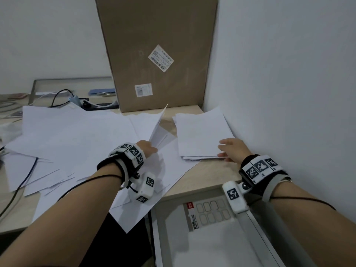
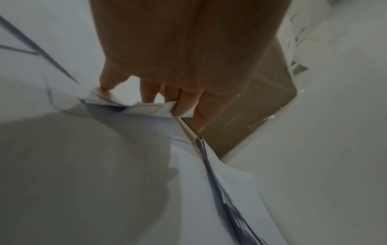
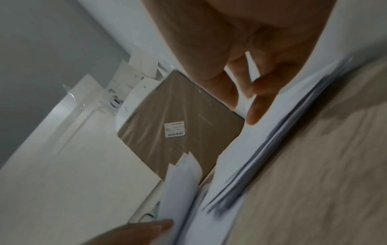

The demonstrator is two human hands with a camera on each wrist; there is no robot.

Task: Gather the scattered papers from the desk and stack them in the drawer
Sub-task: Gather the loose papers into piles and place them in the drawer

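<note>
Far to the left, loose papers [image 1: 63, 132] lie fanned over the desk [image 1: 215, 170], overlapping one another, some jutting past its front edge, with a dark cable [image 1: 28, 174] running across them. Near the middle the left hand [image 1: 148, 148] pinches a few sheets [image 1: 157, 128] by a lower corner so that they stand up off the spread; the left wrist view shows the fingers [image 2: 184, 106] curled round the folded paper edge. Behind them a tall cardboard box [image 1: 158, 54] leans against the wall. To its right a tidier pile [image 1: 202, 135] sits on the desk close to the wall, and the right hand [image 1: 231, 149] rests at its near right corner, fingers fairly straight and spread, touching the edge and closing on nothing. Below it the drawer [image 1: 256, 224] stands open, with a flat sheet and a packet of labels [image 1: 208, 211] in it. Gathering appears to be the step in hand: the lifted sheets look bound for the pile, while most of the scatter is not yet collected. The next move probably calls for laying those sheets squarely on the pile while the right hand steadies it, then returning for the left-hand scatter without snagging the cable, before the whole pile goes into the drawer.
</note>
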